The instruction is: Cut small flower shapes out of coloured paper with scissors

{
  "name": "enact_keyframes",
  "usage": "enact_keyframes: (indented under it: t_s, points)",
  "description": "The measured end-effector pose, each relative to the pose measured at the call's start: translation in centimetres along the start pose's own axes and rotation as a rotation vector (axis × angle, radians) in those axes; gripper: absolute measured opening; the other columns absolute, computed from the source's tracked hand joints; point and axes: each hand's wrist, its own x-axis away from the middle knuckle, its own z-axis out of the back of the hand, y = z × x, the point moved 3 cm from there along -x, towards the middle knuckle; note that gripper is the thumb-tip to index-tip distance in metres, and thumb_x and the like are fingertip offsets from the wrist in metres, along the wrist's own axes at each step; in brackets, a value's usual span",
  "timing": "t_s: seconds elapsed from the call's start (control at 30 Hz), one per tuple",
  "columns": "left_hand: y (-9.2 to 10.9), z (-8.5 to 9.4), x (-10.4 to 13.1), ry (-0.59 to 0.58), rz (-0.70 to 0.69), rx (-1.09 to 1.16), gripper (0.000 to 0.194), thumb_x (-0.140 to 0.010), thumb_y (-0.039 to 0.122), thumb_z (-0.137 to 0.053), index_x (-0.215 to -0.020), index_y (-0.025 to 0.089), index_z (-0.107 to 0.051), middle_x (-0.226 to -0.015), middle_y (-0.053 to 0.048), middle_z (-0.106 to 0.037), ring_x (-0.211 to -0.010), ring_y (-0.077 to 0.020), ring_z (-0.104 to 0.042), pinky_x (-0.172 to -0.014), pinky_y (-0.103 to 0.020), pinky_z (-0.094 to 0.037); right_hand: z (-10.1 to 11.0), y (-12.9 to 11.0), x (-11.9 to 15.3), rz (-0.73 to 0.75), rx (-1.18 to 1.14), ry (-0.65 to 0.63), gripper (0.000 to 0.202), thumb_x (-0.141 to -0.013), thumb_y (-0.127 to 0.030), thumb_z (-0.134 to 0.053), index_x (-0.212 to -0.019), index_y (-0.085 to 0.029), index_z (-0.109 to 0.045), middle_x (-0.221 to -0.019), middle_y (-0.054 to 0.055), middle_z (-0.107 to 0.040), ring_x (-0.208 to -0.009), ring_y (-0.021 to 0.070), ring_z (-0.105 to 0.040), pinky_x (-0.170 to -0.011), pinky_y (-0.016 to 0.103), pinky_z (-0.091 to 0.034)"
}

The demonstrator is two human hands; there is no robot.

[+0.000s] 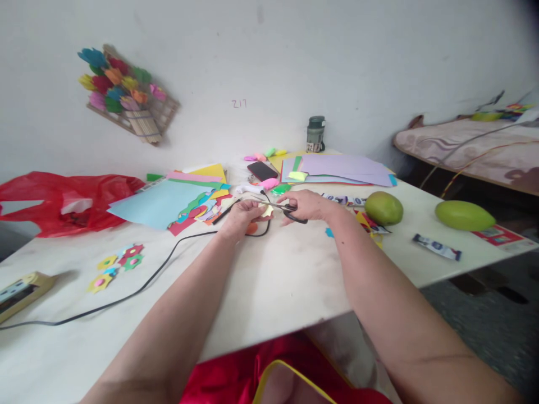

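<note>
My left hand (pixel 243 217) is closed on a small pale yellow piece of paper (pixel 267 211) over the middle of the table. In my right hand (pixel 306 205) is a pair of scissors with black handles (pixel 296 215), its fingers in the loops. The blades point left and lie at the paper; whether they are cutting through it is too small to tell. Left of my hands lies a heap of coloured paper scraps (pixel 197 210). Several finished-looking paper flowers (pixel 131 258) lie on the table at the left.
A black cable (pixel 155 275) crosses the table (pixel 269 280). Behind my hands are a phone (pixel 261 170), paper sheets (pixel 345 168) and a bottle (pixel 315 134). Green fruits (pixel 383 208) and a glue tube (pixel 437 247) lie right; a red plastic bag (pixel 96 196) lies left.
</note>
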Motion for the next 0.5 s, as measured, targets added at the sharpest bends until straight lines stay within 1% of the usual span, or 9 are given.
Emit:
enact_keyframes:
  t_s: [0.13,0.27,0.5]
  points:
    - [-0.03,-0.04,0.08,-0.028,0.008,0.006,0.03,-0.059,0.036,-0.079,-0.07,0.012,-0.064,-0.066,-0.001,-0.064,-0.074,-0.0183,-0.066,-0.081,-0.038,-0.054,0.11,0.05,0.01,-0.006,0.033,0.004,0.057,-0.059,-0.04,-0.076,-0.112,-0.023,-0.062,-0.069,-0.003,-0.053,-0.058,0.0104,-0.047,-0.054,0.022,-0.032]
    - [0.0,-0.06,0.18,-0.068,0.009,0.024,0.028,-0.061,0.034,-0.079,-0.075,0.012,-0.066,-0.07,-0.002,-0.066,-0.08,-0.0193,-0.066,-0.082,-0.038,-0.054,0.07,0.25,-0.04,0.019,0.037,-0.006,0.059,-0.059,-0.044,-0.075,-0.113,-0.025,-0.061,-0.069,-0.003,-0.054,-0.059,0.011,-0.047,-0.055,0.023,-0.032]
    - [0.02,0.05,0.14,-0.088,0.016,0.05,0.026,-0.062,0.032,-0.078,-0.077,0.013,-0.067,-0.072,-0.003,-0.066,-0.082,-0.0198,-0.067,-0.083,-0.038,-0.053,-0.03,0.44,-0.19,0.04,0.038,0.005,0.061,-0.058,-0.046,-0.075,-0.113,-0.025,-0.061,-0.063,-0.006,-0.048,-0.055,0.0095,-0.044,-0.054,0.023,-0.029]
